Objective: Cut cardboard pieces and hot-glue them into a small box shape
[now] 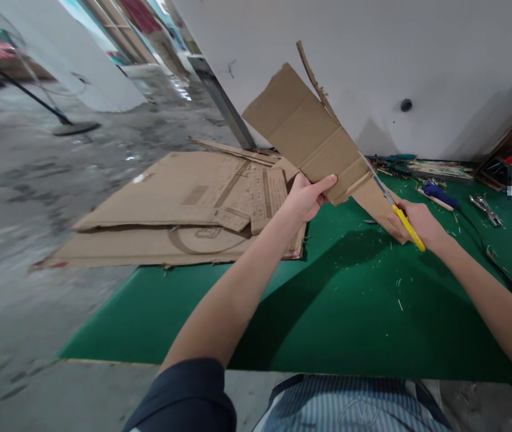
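My left hand (307, 195) grips the lower edge of a brown cardboard piece (305, 129), thumb on top, holding it tilted above the table. My right hand (413, 225) is closed round the yellow handle of a cutting tool (406, 227), probably scissors. Its metal blade reaches up to the right edge of the cardboard. A thin torn cardboard strip (312, 75) sticks up along that edge. Under the blade, another cardboard piece (375, 204) slants down beside my right hand.
Flattened cardboard sheets (157, 192) are stacked on the left of the green table (328, 312). At the right lie a blue-handled tool (438, 193) with a cable, a clear-handled tool (485, 210) and scraps. A white wall (440, 54) stands behind; a person (157, 33) is far back left.
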Tool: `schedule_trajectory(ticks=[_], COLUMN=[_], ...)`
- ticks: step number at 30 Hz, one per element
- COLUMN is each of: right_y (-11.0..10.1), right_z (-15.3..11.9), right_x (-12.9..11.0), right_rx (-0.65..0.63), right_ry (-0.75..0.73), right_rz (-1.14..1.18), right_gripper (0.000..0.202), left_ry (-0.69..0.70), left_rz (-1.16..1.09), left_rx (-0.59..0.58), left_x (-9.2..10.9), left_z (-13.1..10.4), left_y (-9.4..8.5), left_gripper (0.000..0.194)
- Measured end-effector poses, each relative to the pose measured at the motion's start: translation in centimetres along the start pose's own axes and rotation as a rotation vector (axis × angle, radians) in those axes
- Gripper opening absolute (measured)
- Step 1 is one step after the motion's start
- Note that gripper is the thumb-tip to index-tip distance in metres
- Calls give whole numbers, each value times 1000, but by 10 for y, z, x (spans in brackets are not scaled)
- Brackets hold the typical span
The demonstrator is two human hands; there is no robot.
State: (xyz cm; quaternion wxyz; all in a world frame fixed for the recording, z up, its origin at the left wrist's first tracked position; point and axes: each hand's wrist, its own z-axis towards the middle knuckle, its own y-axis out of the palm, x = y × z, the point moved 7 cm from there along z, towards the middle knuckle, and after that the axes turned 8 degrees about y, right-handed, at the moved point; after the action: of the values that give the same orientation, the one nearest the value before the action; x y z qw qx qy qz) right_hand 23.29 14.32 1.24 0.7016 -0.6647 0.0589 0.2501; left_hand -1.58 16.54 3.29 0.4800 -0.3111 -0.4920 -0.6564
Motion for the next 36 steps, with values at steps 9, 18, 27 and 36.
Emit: schedule_trajectory(ticks=[9, 18, 27, 36], right_y=[-4, -4, -6, -2], right_z=[-3, -6, -6, -6], right_x=[-10, -11, -15, -9], right_rx=[14, 55, 1, 61], right_ry=[38, 53, 68, 70], right_rz=[28, -59, 68, -100], right_gripper=[47, 49, 49, 46], left_ry=[5, -58, -40, -63], left_rz=[20, -40, 7, 36], left_rx=[-23, -38, -36, -104], left_x=[3, -1, -2, -8], left_z=[-4, -8, -9, -12], left_y=[9, 14, 16, 21], left_gripper=[75, 66, 77, 88])
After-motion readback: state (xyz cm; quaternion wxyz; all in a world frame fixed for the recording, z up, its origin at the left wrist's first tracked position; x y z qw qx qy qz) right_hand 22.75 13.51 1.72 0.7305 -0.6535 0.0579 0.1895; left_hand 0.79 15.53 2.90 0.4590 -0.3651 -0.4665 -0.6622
